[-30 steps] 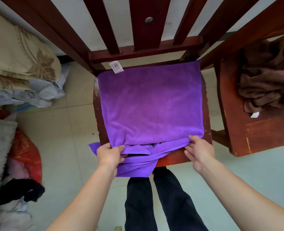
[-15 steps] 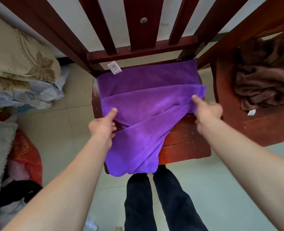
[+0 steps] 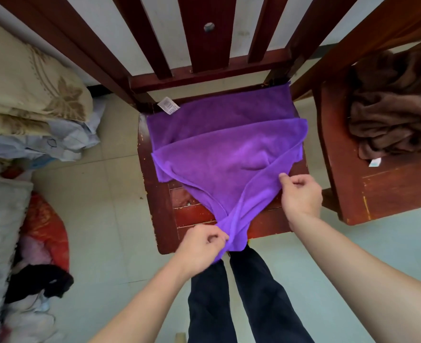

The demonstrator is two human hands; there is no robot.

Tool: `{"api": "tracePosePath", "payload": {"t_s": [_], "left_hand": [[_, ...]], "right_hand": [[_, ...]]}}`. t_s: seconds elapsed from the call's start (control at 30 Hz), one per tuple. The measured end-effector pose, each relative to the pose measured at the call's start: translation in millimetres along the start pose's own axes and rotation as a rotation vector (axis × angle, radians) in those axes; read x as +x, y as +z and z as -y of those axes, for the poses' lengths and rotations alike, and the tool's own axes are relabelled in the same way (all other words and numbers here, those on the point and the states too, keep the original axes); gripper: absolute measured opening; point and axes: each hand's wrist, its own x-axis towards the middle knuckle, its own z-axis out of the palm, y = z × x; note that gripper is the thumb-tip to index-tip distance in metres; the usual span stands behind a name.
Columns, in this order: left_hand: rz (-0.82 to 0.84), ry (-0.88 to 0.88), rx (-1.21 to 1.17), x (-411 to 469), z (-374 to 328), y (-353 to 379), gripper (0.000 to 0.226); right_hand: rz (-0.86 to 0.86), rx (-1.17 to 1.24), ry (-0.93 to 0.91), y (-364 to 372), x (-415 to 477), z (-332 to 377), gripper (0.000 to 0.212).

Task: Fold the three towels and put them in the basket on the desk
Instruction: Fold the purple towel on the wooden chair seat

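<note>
A purple towel (image 3: pixel 224 154) lies partly folded on the seat of a dark red wooden chair (image 3: pixel 152 194), its white label at the back left corner. Its near part droops in a point over the seat's front edge. My left hand (image 3: pixel 199 251) pinches that hanging point at the front edge. My right hand (image 3: pixel 301 191) pinches the towel's right-hand fold edge over the seat's front right. A crumpled brown towel (image 3: pixel 390 107) sits on a second wooden chair (image 3: pixel 387 194) to the right. No basket or desk is in view.
Folded beige bedding (image 3: pixel 26 87) and pale cloths are stacked at the left. A red bag (image 3: pixel 46 226) and dark clothes lie on the tiled floor at the lower left. My dark trouser legs (image 3: pixel 229 300) stand just before the chair.
The near edge was lifted and laid over the towel's far half. Both hands have since come back toward me, the left down to the hanging point, the right to the fold's right edge.
</note>
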Motion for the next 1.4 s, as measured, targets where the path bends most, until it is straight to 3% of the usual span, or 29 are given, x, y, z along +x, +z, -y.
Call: {"api": "tracePosePath", "payload": {"t_s": [0.03,0.07,0.13,0.2,0.3,0.4,0.47,0.57,0.67,0.8,0.83,0.9,1.03,1.13,1.2,1.3,1.4], "left_hand": [[0.034,-0.079,-0.111,5,0,4,0.022],[-0.041,-0.157,-0.183,13,2,5,0.023],[-0.343,-0.256,-0.267,30,4,-1,0.023],[-0.564,-0.299,-0.325,47,3,-12,0.04],[-0.619,-0.382,-0.316,67,-6,-22,0.048],[-0.643,-0.42,-0.333,74,-8,-22,0.03],[-0.651,-0.421,-0.415,68,-2,-24,0.024],[-0.691,-0.38,-0.601,49,-3,-41,0.017],[-0.752,-0.317,-0.784,38,-16,-73,0.016],[-0.688,-0.199,-0.888,53,-36,-112,0.005],[-0.678,-0.189,-0.862,59,-39,-115,0.009],[-0.691,-0.236,-0.767,71,-39,-106,0.04],[-0.73,-0.457,-0.401,80,-26,-52,0.089],[-0.736,-0.451,-0.219,79,-21,-25,0.057],[-0.775,-0.4,-0.236,78,-19,-29,0.036],[-0.879,-0.28,-0.288,73,-11,-56,0.009],[-0.961,-0.232,-0.457,67,-11,-89,0.02]], "right_hand": [[0.021,-0.049,-0.041,-3,-5,3,0.029],[0.056,-0.098,-0.069,-2,-8,4,0.037],[0.154,-0.193,-0.103,2,-10,7,0.053],[0.269,-0.35,-0.131,8,-7,13,0.071],[0.32,-0.586,-0.18,25,3,19,0.087],[0.357,-0.574,-0.132,31,15,22,0.071],[0.411,-0.429,-0.039,21,16,18,0.05],[0.323,-0.122,0.066,-8,17,3,0.028],[0.276,0.142,0.145,-36,22,5,0.023],[0.267,0.383,0.059,-39,35,46,0.017],[0.278,0.425,0.043,-36,38,57,0.015],[0.358,0.431,0.049,-30,38,65,0.019],[0.563,0.274,0.13,-14,22,38,0.025],[0.593,0.299,0.176,-2,11,8,0.024],[0.563,0.32,0.183,-3,12,-1,0.015],[0.36,0.371,0.138,-18,30,0,0.015],[0.198,0.477,0.125,-40,50,13,0.013]]}}
